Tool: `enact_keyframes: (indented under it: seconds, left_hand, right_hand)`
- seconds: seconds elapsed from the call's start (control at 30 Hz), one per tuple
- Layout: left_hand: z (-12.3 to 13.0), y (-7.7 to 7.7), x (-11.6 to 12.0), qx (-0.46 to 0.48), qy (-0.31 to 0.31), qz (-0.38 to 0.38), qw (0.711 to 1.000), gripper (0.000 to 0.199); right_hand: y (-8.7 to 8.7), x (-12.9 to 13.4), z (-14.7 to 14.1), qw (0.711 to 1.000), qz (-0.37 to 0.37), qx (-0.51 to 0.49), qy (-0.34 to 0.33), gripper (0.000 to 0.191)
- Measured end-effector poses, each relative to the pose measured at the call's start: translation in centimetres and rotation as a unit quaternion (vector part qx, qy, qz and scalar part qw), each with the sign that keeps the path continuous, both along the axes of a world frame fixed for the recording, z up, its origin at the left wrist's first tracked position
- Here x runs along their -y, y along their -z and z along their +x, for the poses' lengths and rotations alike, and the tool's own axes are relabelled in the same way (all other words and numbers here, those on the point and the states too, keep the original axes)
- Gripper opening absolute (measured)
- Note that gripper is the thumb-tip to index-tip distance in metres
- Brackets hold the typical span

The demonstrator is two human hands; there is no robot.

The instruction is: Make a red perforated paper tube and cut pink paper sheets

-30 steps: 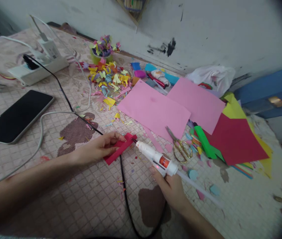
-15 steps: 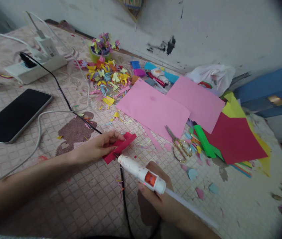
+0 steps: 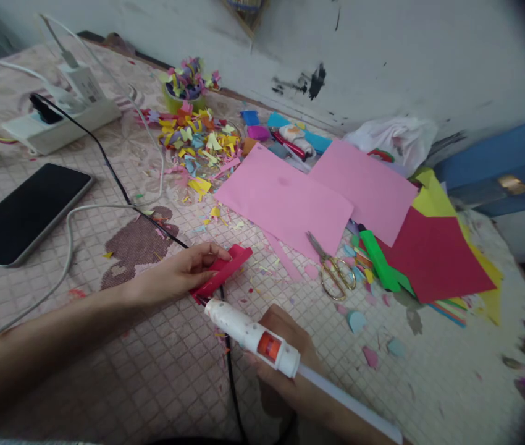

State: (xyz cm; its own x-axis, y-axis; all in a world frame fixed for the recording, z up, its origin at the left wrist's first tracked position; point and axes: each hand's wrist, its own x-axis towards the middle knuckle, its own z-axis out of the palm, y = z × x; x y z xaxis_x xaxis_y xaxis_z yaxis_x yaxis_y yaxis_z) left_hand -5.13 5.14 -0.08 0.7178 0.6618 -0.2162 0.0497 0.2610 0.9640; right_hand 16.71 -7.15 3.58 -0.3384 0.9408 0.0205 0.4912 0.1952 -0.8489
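My left hand [image 3: 197,267] pinches a folded strip of red paper [image 3: 226,271] between thumb and fingers, above the tiled-pattern cloth. Wrapped around a white hot glue gun [image 3: 244,327], my right hand [image 3: 285,352] holds it from below and the right. The gun's dark nozzle points at the strip's lower left end; whether it touches the paper I cannot tell. A clear glue stick [image 3: 350,402] sticks out of the gun's back. Gold-handled scissors [image 3: 334,272] lie to the right of the strip, partly over pink paper [image 3: 290,198].
A black cable [image 3: 109,164] runs from the white power strip [image 3: 65,127] under my left hand. A phone [image 3: 26,213] lies at left. Cut paper pieces [image 3: 202,145] are heaped near a decorated pot [image 3: 183,99]. Red paper [image 3: 438,253] and a green cutter-like tool [image 3: 379,259] lie at right.
The glue gun and my right hand have moved left and slightly down, taking the nozzle from the strip's middle towards its lower left end. My left hand still holds the strip.
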Motion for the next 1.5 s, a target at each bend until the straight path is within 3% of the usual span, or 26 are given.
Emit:
enact_keyframes:
  seconds: [0.27,0.5,0.87,1.13,1.37,1.5]
  left_hand:
    - [0.1,0.0,0.1,0.016,0.004,-0.003,1.0,0.023]
    - [0.1,0.0,0.0,0.021,-0.004,0.015,1.0,0.022]
    - [-0.1,0.3,0.1,0.017,0.006,-0.002,1.0,0.021]
    - [-0.2,0.5,-0.1,0.017,0.016,0.009,1.0,0.023]
    - [-0.2,0.3,-0.1,0.016,0.017,0.011,1.0,0.023]
    - [0.0,0.0,0.0,0.016,0.003,0.008,1.0,0.02]
  right_hand:
    - [0.0,-0.3,-0.1,0.999,0.035,-0.003,-0.014,0.026]
    - [-0.5,-0.5,0.7,0.999,-0.008,0.026,0.047,0.022]
    - [1.4,-0.6,2.5,0.99,-0.041,0.033,0.129,0.017]
    - [1.8,-1.2,3.0,0.983,-0.023,0.027,0.179,0.019]
    - [1.9,-1.0,3.0,0.983,-0.031,0.029,0.176,0.018]
    - [1.6,-0.4,2.4,0.989,-0.052,0.022,0.134,0.018]
